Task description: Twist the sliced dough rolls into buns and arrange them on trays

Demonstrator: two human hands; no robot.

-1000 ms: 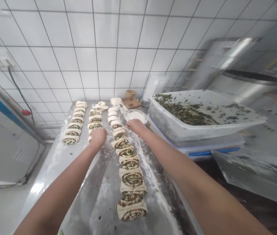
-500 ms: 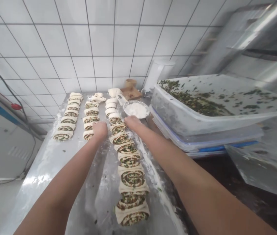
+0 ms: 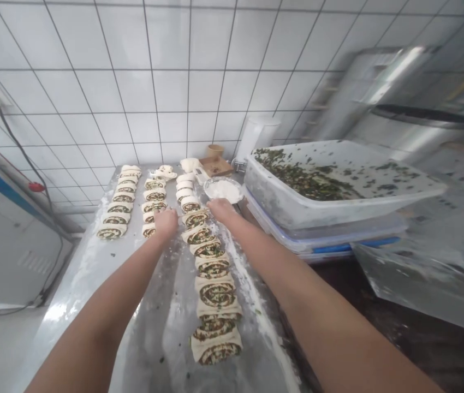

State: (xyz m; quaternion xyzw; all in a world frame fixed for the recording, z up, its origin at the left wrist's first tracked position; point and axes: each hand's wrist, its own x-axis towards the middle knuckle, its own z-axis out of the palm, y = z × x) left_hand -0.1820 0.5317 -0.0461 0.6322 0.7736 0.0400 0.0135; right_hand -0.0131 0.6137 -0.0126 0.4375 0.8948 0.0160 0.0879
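Note:
Three rows of sliced, filled dough rolls lie on a floured metal table (image 3: 142,327): a left row (image 3: 116,208), a middle row (image 3: 154,195) and a long right row (image 3: 216,295), with green and reddish filling in their spirals. My left hand (image 3: 166,221) is closed between the middle and right rows, beside the front slices of the middle row. Across the right row, my right hand (image 3: 220,209) is closed at its right side, just in front of a bowl of white powder (image 3: 224,190). Whatever my fingertips hold is hidden. One slice (image 3: 195,219) lies between the two hands.
On the right a clear plastic tub (image 3: 293,210) holds chopped green filling (image 3: 317,183), standing on blue-edged lids (image 3: 338,245). A wooden tray (image 3: 216,167) and a tan cup (image 3: 215,150) sit at the back by the tiled wall. A white machine (image 3: 6,240) stands left.
The view has tilted up and shifted slightly, so the table sits lower in the picture. Both hands stay beside the right row, with little movement relative to the slices.

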